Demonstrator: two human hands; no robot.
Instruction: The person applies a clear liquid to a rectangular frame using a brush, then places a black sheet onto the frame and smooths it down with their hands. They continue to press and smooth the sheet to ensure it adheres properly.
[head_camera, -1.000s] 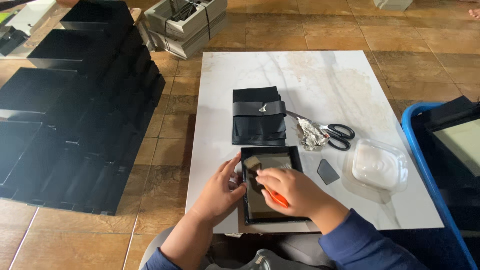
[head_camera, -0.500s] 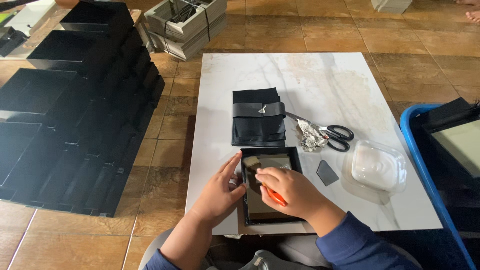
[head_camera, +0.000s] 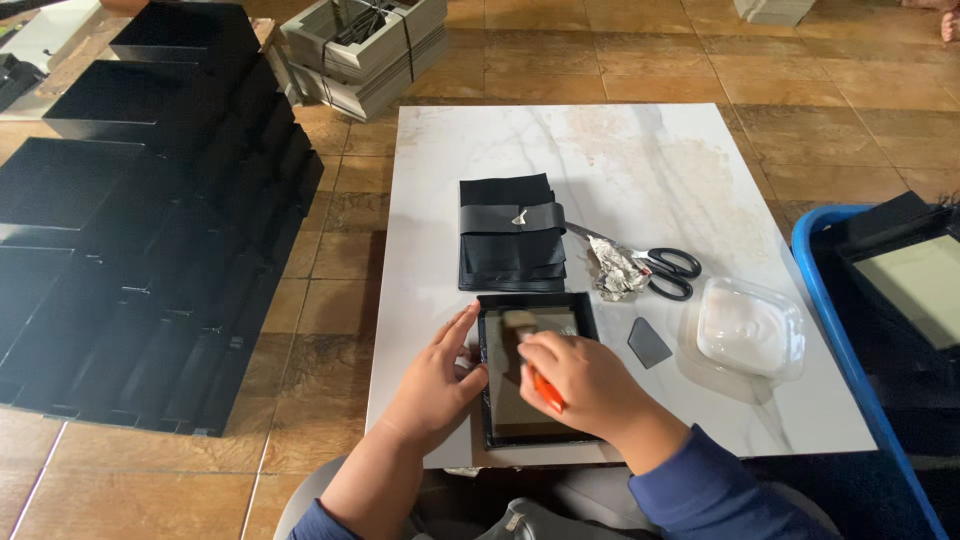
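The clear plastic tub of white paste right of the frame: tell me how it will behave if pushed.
The clear plastic tub looks thin-walled, so it probably flexes when squeezed. Low and wide, it should slide on the smooth marble tabletop rather than tip. Its white contents likely give it some weight.

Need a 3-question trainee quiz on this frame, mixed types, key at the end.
1. True or false: the right hand holds an orange-handled brush over the black tray.
2. What lies on the marble tabletop right next to the crumpled foil? A) a hammer B) black-handled scissors C) a cup
3. Where does the left hand rest?

Key:
1. True.
2. B.
3. On the tray's left edge, fingers touching its rim.
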